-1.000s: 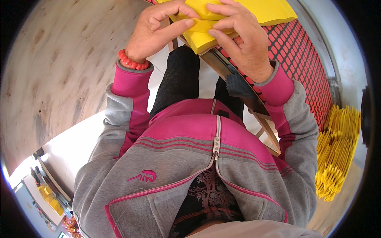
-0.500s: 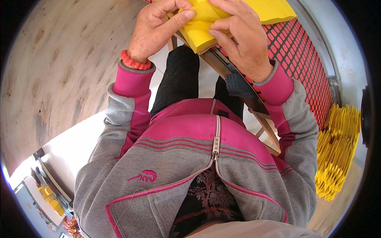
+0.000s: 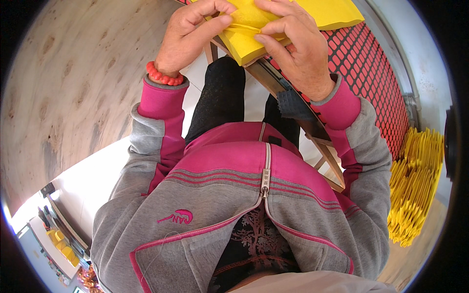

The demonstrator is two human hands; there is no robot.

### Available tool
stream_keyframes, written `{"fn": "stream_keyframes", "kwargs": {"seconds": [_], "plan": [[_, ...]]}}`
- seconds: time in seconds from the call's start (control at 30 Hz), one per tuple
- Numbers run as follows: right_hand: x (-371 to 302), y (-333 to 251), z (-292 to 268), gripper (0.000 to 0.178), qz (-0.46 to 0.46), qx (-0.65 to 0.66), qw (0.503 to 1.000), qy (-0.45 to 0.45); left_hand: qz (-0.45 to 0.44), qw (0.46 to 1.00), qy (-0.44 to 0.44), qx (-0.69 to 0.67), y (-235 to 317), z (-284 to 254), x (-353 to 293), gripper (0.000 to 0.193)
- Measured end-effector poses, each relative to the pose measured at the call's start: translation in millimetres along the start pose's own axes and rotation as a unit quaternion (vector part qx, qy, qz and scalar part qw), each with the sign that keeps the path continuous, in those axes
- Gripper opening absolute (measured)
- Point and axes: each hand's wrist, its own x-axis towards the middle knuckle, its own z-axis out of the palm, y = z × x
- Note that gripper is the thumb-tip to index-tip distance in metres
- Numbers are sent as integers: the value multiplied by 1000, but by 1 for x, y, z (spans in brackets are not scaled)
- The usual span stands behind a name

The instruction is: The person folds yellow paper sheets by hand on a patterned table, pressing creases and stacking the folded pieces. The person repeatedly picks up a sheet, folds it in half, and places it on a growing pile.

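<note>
At the top of the head view, my left hand [image 3: 188, 36] has thumb and forefinger closed on the left part of a yellow paper sheet [image 3: 249, 18]. My right hand [image 3: 303, 49] pinches the same sheet at its right, thumb below the fingers. Between the two thumbs a narrow fold runs across the sheet. Under it lies a thick stack of yellow paper [image 3: 243, 48], its corner pointing toward me. The far parts of the sheet are cut off by the frame's upper edge.
More yellow paper [image 3: 337, 13] lies right of my hands on a red-and-black patterned surface [image 3: 361, 61]. A tall pile of folded yellow papers [image 3: 415, 190] stands at the right, beside the wall. A pale wooden panel [image 3: 73, 88] fills the left. Dark cloth [image 3: 295, 103] hangs at the wooden frame's edge.
The fold in the yellow sheet has become flatter and narrower between my thumbs. My left hand has shifted slightly left; my right hand stays nearly in place.
</note>
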Motion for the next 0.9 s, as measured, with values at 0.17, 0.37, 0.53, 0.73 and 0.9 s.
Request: {"fn": "stream_keyframes", "kwargs": {"seconds": [0.17,0.37,0.53,0.73,0.9], "plan": [[0,-2,0,19,10,-1,1000,-3,74,993,-26,93,3,-8,3,14],[1,-1,2,20,-6,-1,1000,8,62,992,-20,106,7,-4,3,13],[0,0,2,20,-12,5,1000,15,49,994,-19,99,10,-3,3,10],[-1,2,3,21,-18,-9,1000,10,71,991,-30,112,10,-4,5,8],[0,2,2,20,-18,-8,1000,10,73,991,-31,105,10,-2,6,6]]}}
